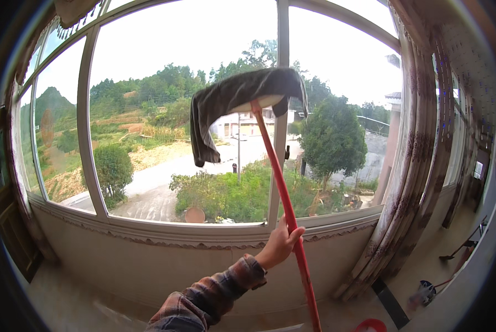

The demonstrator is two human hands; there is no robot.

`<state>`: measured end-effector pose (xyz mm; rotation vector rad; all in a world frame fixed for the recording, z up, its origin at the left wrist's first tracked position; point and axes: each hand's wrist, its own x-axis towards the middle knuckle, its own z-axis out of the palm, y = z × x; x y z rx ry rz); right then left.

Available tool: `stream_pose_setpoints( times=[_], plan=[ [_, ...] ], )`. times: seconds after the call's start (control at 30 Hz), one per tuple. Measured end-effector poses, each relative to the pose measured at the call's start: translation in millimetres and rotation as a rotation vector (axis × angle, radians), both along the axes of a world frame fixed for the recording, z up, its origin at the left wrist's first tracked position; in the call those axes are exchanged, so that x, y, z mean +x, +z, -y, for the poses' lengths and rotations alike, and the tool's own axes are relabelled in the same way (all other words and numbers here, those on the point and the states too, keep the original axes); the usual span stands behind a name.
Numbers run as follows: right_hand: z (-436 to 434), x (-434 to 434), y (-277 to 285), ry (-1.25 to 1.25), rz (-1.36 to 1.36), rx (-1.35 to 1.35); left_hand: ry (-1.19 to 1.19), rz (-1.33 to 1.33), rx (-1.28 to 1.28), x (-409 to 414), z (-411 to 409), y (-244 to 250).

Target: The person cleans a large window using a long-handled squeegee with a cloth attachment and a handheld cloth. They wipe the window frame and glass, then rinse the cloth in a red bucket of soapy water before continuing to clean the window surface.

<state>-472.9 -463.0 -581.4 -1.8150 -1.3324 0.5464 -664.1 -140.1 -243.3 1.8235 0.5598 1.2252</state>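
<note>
My left hand [279, 245], in a plaid sleeve, is closed around the middle of a long red pole [282, 182]. The pole leans up and away from me, and its lower end leaves the bottom of the view. At its top is a pale head [258, 103] with a dark grey cloth [243, 89] draped over it, the ends hanging down on both sides. The cloth is in front of the window glass [169, 50], near the upright frame bar [282, 37]; whether it touches the glass, I cannot tell. My right hand is out of view.
Below the window runs a sill [189, 232] with scalloped trim. Patterned curtains [414, 145] hang at the right. On the floor at lower right are part of a red basin [370, 325], a dark strip [390, 305], a bucket-like container [427, 290] and a broom [447, 257].
</note>
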Motion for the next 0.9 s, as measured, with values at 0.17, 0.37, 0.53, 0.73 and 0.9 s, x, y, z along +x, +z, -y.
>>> stream_pose_setpoints(
  times=[0.17,0.37,0.53,0.73,0.9],
  plan=[
    [-106,-91,169,0.177,-0.543,0.241,-0.181,0.147,0.098,-22,-17,77],
    [-171,-173,306,0.494,-0.779,0.277,0.144,0.275,0.163,-84,-57,220],
    [-192,-171,217,0.320,-0.611,0.240,0.245,0.221,0.200,-64,-69,151],
    [-136,-180,84,0.164,-0.476,0.152,0.198,0.089,-0.008,-74,-20,-32],
    [-137,-154,108,0.243,-0.486,0.053,0.177,0.112,0.006,-60,-23,12]
  ],
)
